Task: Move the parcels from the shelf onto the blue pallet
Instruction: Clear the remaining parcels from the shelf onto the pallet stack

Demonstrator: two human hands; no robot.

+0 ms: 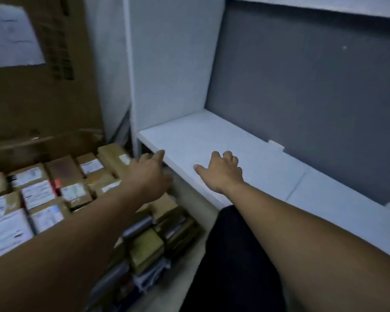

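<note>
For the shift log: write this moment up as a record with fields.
left hand: stretched toward the shelf's front edge, holds nothing
right hand: over the shelf board, fingers loosely bent, holds nothing
shelf board: white, no parcel on the visible part
labelled parcels: packed side by side, left of the shelf
lower parcels: piled below the shelf board
cardboard box: large, behind the labelled parcels
blue pallet: not in view

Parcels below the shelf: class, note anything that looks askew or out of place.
The parcels below the shelf lie in a loose, tilted heap, unlike the labelled parcels packed in even rows to their left.
</note>
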